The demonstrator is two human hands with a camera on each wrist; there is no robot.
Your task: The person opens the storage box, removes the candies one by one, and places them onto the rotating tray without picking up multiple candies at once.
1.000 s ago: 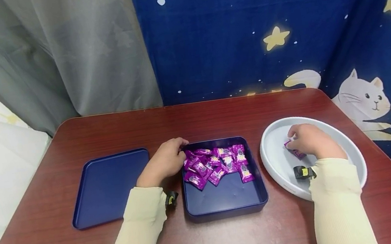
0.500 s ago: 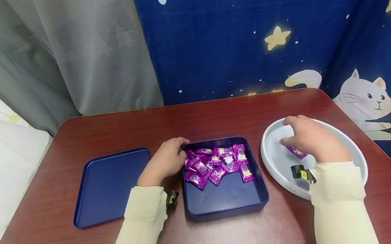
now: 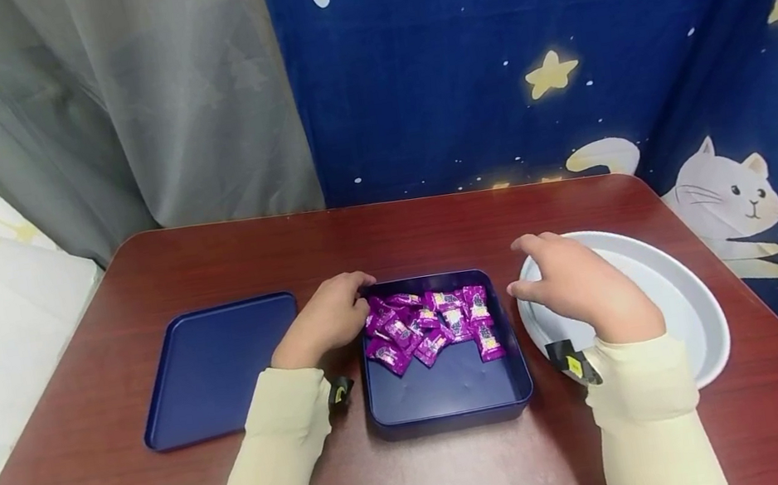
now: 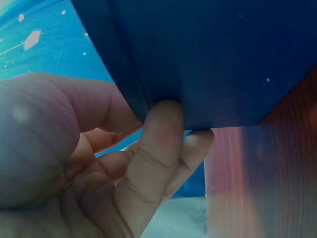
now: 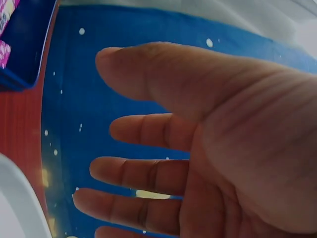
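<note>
A navy-blue square box stands mid-table, with purple-wrapped candies heaped over its back part. My left hand grips the box's back left side; in the left wrist view, a finger presses on the outer wall and the thumb passes behind the box's edge. My right hand hovers over the left part of a white round tray, thumb and fingers spread apart. The right wrist view shows its bare palm, with nothing in it. The tray's middle left is hidden under this hand.
A flat navy-blue lid or shallow tray lies at the left on the reddish-brown table. Behind the table hang a grey curtain and a blue one with stars.
My right hand let go of a purple candy in the white tray, spread its fingers, and moved left toward the box. The left hand stays in place on the box.
</note>
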